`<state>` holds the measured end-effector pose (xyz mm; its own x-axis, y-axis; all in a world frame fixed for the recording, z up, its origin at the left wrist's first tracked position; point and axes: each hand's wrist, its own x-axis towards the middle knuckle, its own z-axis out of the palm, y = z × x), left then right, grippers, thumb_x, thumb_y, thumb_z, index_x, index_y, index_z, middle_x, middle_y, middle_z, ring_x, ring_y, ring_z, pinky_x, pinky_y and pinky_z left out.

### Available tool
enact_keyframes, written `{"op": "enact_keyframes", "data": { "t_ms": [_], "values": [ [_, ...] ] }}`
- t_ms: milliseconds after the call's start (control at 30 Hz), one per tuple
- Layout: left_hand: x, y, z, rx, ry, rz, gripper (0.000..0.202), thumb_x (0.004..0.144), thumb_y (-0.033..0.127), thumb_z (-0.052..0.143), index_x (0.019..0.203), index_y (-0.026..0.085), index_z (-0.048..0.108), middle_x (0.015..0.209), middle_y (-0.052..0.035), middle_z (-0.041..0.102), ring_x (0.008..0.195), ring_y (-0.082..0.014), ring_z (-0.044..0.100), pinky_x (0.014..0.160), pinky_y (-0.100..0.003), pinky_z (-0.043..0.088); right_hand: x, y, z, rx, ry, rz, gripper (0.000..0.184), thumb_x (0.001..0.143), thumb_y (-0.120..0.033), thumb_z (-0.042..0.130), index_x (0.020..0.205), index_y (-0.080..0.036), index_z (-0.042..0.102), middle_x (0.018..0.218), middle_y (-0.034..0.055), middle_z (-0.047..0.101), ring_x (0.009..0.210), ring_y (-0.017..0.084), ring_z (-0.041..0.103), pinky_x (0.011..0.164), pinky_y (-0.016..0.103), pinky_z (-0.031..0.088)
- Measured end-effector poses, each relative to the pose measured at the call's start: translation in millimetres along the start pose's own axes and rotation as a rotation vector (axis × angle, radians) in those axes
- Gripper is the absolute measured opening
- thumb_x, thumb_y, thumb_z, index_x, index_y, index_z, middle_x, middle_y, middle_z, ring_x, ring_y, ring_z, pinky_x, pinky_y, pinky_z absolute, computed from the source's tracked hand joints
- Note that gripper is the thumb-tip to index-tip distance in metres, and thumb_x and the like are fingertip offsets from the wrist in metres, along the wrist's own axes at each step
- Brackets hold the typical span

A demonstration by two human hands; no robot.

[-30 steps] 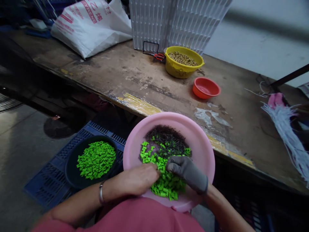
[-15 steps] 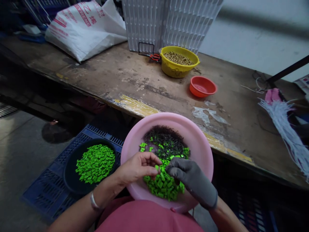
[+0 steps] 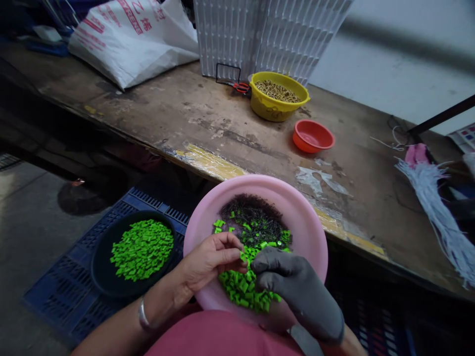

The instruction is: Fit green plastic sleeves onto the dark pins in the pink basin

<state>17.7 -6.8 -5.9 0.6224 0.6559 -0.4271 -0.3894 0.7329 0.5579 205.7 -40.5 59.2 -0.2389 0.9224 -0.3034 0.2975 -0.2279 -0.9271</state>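
Observation:
Over a pink basin [image 3: 198, 217] my bare left hand [image 3: 217, 259] pinches a small green plastic piece [image 3: 243, 256] at its fingertips. My right hand [image 3: 297, 284], in a grey glove, is closed close beside it, thumb against the fingers; what it holds, if anything, is hidden. Beneath both hands lies a heap of green plastic pieces [image 3: 245, 289]. Behind that heap, in the same basin, is a dark tangle of thin small parts [image 3: 252, 210] with a few green pieces scattered over it.
A dark basin [image 3: 97, 269] of green pieces stands on a blue plastic pallet [image 3: 55, 301] at left. On the wooden table [image 3: 166, 113] are a yellow basin [image 3: 272, 110] of brass-coloured rings, a red bowl [image 3: 311, 144], red-handled scissors [image 3: 241, 87], a white sack [image 3: 144, 54] and white cords [image 3: 438, 198].
My right gloved hand has shifted slightly lower and turned, its fingers still closed near my left fingertips. My left hand keeps its pinch. The view has tilted a little.

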Motion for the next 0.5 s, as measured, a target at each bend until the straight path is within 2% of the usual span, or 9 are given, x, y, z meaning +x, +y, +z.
{"op": "enact_keyframes", "data": {
  "t_ms": [100, 200, 300, 400, 500],
  "values": [
    [1, 0, 0.9, -0.023, -0.022, -0.028, 0.032, 0.068, 0.033, 0.079, 0.086, 0.014, 0.061, 0.069, 0.0001, 0.060, 0.062, -0.0114, 0.061, 0.064, -0.027, 0.053, -3, 5, 7, -0.089, 0.145, -0.112, 0.005, 0.077, -0.021, 0.067, 0.072, -0.020, 0.068, 0.073, 0.0003, 0.066, 0.069, 0.014, 0.059, 0.063, 0.025, 0.047],
    [2, -1, 2.2, -0.006, -0.024, -0.053, 0.036, 0.068, 0.040, 0.079, 0.081, 0.013, 0.059, 0.060, 0.0013, 0.056, 0.055, -0.0095, 0.055, 0.053, -0.022, 0.048, -3, 11, 12, -0.310, 0.261, -0.321, 0.011, 0.082, -0.026, 0.067, 0.072, -0.020, 0.067, 0.068, -0.0004, 0.063, 0.064, 0.013, 0.057, 0.059, 0.024, 0.044],
    [2, -2, 2.1, 0.008, -0.014, -0.074, 0.038, 0.067, 0.042, 0.079, 0.078, 0.013, 0.057, 0.054, 0.0025, 0.054, 0.048, -0.0078, 0.050, 0.048, -0.020, 0.043, -2, 14, 16, -0.490, 0.332, -0.491, 0.009, 0.085, -0.026, 0.065, 0.078, -0.020, 0.068, 0.067, 0.0000, 0.063, 0.062, 0.012, 0.056, 0.057, 0.024, 0.043],
    [2, -3, 0.2, 0.002, -0.018, -0.076, 0.038, 0.067, 0.042, 0.079, 0.078, 0.013, 0.057, 0.056, 0.0012, 0.056, 0.049, -0.0081, 0.051, 0.050, -0.021, 0.045, 0, 13, 18, -0.503, 0.335, -0.522, 0.008, 0.087, -0.019, 0.061, 0.087, -0.021, 0.068, 0.078, 0.0023, 0.066, 0.070, 0.013, 0.060, 0.061, 0.024, 0.048],
    [3, -3, -2.4, -0.005, -0.020, -0.075, 0.037, 0.068, 0.040, 0.079, 0.080, 0.013, 0.058, 0.058, 0.0002, 0.058, 0.050, -0.0087, 0.053, 0.052, -0.022, 0.046, 0, 12, 17, -0.451, 0.272, -0.508, 0.022, 0.088, -0.011, 0.054, 0.099, -0.023, 0.069, 0.090, 0.0040, 0.067, 0.080, 0.014, 0.064, 0.067, 0.024, 0.052]
  ]
}}
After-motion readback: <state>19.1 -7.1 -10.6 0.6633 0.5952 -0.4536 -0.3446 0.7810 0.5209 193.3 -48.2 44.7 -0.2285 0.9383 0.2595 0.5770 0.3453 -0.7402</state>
